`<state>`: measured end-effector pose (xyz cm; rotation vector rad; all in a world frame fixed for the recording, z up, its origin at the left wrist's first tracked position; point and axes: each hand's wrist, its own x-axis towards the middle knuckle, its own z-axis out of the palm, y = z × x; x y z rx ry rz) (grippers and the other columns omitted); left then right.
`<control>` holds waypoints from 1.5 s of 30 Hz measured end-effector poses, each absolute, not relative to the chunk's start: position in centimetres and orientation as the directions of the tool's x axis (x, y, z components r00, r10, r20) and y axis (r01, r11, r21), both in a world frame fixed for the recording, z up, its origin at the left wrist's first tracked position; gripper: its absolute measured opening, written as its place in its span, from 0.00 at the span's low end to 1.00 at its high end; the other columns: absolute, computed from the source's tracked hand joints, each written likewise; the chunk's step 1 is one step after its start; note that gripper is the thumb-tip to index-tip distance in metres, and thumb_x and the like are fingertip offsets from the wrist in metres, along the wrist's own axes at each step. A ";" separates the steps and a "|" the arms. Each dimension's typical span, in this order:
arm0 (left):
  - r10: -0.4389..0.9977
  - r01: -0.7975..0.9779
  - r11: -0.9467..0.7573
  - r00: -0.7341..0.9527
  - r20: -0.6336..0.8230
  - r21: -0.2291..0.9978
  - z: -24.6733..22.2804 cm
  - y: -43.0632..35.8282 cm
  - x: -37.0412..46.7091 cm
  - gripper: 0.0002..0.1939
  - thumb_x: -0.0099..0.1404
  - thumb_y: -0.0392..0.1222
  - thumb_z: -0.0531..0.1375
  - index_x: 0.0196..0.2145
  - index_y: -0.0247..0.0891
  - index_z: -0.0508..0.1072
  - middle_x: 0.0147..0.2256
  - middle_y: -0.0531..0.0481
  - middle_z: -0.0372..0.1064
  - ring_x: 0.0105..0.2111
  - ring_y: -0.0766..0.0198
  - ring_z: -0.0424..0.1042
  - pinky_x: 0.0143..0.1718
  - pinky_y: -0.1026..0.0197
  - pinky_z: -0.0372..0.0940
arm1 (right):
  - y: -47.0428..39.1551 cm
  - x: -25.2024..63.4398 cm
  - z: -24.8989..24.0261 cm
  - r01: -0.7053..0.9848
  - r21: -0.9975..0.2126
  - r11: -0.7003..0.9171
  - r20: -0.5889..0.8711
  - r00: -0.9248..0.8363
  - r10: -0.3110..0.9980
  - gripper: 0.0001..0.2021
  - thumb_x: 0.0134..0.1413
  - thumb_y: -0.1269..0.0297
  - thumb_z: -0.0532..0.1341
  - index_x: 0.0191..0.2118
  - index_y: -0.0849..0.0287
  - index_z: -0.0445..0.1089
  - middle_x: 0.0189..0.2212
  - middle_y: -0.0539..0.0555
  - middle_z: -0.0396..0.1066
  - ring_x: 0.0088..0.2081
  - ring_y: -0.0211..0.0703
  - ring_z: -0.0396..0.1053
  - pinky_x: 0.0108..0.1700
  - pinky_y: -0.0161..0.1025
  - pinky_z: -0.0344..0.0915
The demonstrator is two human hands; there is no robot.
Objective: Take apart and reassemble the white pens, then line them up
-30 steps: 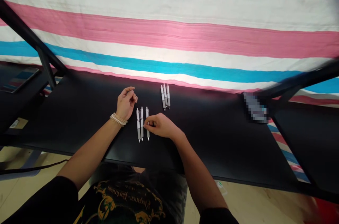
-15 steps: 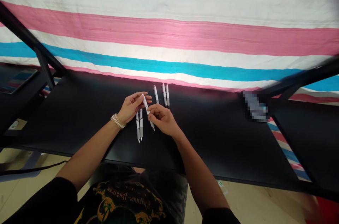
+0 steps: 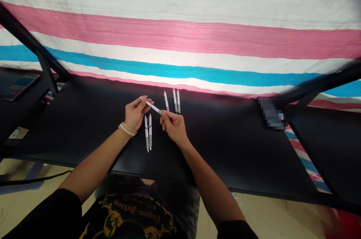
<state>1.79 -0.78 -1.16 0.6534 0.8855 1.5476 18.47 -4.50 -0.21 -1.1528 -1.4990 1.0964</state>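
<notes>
Between both hands a white pen (image 3: 153, 107) with a grey grip is held above the table, slanting down to the right. My left hand (image 3: 135, 112) pinches its upper end between thumb and fingers. My right hand (image 3: 175, 126) is closed around the grip end, which hides the tip. Just below the held pen, two similar pens (image 3: 148, 133) lie side by side with tips toward me. Behind my right hand lie a single pen (image 3: 166, 100) and a pair of pens (image 3: 176, 101), also white and grey.
The black table (image 3: 225, 148) runs across the view, with a striped sheet (image 3: 180, 39) hanging behind it. A blurred-out dark object (image 3: 272, 114) sits at the right. A small brown card (image 3: 19, 133) lies far left, near a dark flat panel (image 3: 19, 85).
The held pen has turned from steep to a flatter slant, its upper end moving left with my left hand. My right hand has shifted slightly right. The lying pens have stayed put.
</notes>
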 end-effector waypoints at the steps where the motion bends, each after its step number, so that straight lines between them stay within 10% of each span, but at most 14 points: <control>1: 0.980 -0.563 -0.045 -0.185 -0.073 0.825 -1.2 -0.9 1.9 0.20 0.55 0.50 0.72 0.39 0.33 0.79 0.37 0.42 0.78 0.40 0.56 0.79 0.47 0.53 0.73 | -4.5 18.4 -0.5 0.184 -0.961 0.206 0.188 -0.109 0.976 0.16 0.64 0.54 0.58 0.39 0.59 0.77 0.22 0.49 0.70 0.18 0.34 0.66 0.20 0.32 0.64; 9: 0.967 -0.607 -0.069 -0.237 -0.097 0.792 -1.2 -0.9 2.0 0.17 0.55 0.48 0.72 0.36 0.33 0.79 0.37 0.44 0.78 0.39 0.57 0.79 0.45 0.56 0.74 | -4.4 18.6 -0.9 0.292 -0.827 0.480 0.484 -0.064 0.873 0.10 0.62 0.63 0.61 0.46 0.52 0.78 0.47 0.54 0.76 0.45 0.44 0.76 0.49 0.42 0.74; 21: 0.960 -0.589 -0.095 -0.268 -0.082 0.803 -1.0 -0.5 1.4 0.17 0.56 0.48 0.72 0.37 0.34 0.78 0.38 0.44 0.77 0.40 0.58 0.79 0.47 0.56 0.73 | -4.2 18.7 -0.4 0.134 -0.962 0.237 0.234 -0.043 0.971 0.14 0.62 0.54 0.60 0.46 0.56 0.75 0.34 0.54 0.75 0.32 0.40 0.74 0.32 0.38 0.73; 38: 0.961 -0.584 -0.103 -0.266 -0.071 0.805 -1.0 -0.6 1.5 0.17 0.55 0.48 0.72 0.37 0.34 0.78 0.38 0.44 0.78 0.40 0.58 0.79 0.46 0.56 0.73 | -4.5 18.4 -0.4 0.197 -0.915 0.353 0.356 -0.018 0.934 0.07 0.60 0.61 0.63 0.41 0.54 0.77 0.45 0.57 0.72 0.41 0.44 0.73 0.47 0.46 0.73; 45: 0.970 -0.563 -0.071 -0.233 -0.075 0.823 -1.1 -0.7 1.8 0.17 0.55 0.48 0.72 0.37 0.34 0.78 0.38 0.43 0.78 0.39 0.58 0.79 0.47 0.54 0.73 | -4.5 18.3 -0.9 0.352 -0.842 0.408 0.393 -0.115 0.912 0.20 0.64 0.64 0.58 0.61 0.52 0.65 0.45 0.55 0.72 0.39 0.42 0.73 0.47 0.42 0.71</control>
